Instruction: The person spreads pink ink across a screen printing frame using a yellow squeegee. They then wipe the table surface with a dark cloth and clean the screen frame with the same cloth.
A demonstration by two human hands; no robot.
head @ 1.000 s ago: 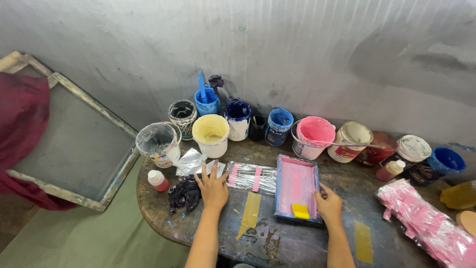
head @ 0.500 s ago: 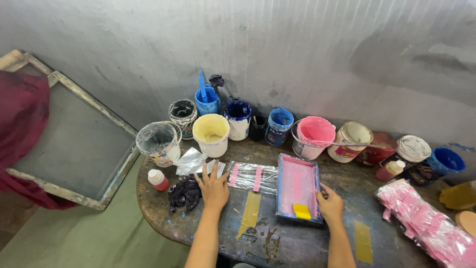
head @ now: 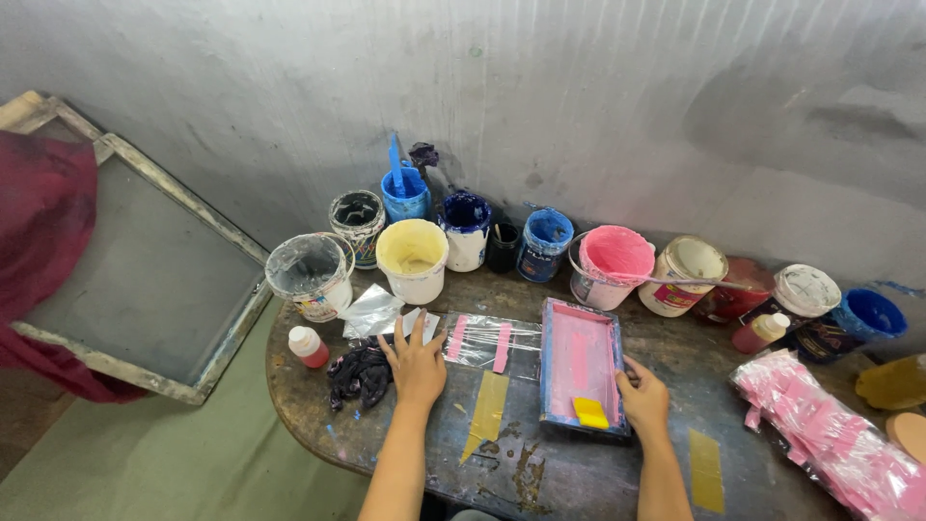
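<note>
Two bare forearms came up from the bottom edge of the frame, no sleeves on either one and no gloves in sight. The left hand (head: 417, 362) carried no ring, watch or band that the camera could pick out, and the right hand (head: 643, 397) was just as plain. Both arms were uncovered all the way down to where the picture cut them off.

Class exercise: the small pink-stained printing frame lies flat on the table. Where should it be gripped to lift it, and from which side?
Probably grip the small printing frame by its raised long side rails, from above at the right, where the right hand already rests. The inked pink mesh is flat and wet-looking; the left rail borders the clear taped sheet near the left hand.
</note>
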